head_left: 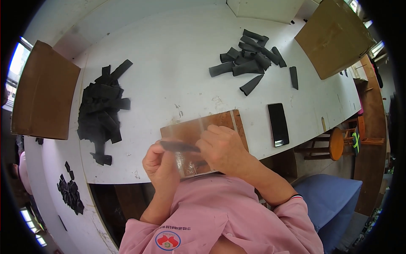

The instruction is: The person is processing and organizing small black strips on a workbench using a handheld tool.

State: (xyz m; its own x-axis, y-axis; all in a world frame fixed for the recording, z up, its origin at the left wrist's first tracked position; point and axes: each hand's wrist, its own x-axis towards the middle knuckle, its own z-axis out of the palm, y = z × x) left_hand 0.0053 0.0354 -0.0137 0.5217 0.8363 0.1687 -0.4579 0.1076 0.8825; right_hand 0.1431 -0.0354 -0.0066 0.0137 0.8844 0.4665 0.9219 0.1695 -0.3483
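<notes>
A thin black strip [177, 147] is held level between both hands, just above a brown board [192, 129] at the table's near edge. My left hand [160, 163] pinches the strip's left end. My right hand [222, 148] grips its right end with the fingers curled over it. A heap of flat black strips [103, 112] lies to the left on the white table [169, 63]. A second heap of rolled black pieces [249, 59] lies at the far right.
A black phone [278, 124] lies face up right of the board. Cardboard boxes stand at the left [42, 95] and far right [334, 36]. A round wooden stool [336, 144] and a blue seat [332, 199] are below the table's right side. More black scraps [71, 192] lie lower left.
</notes>
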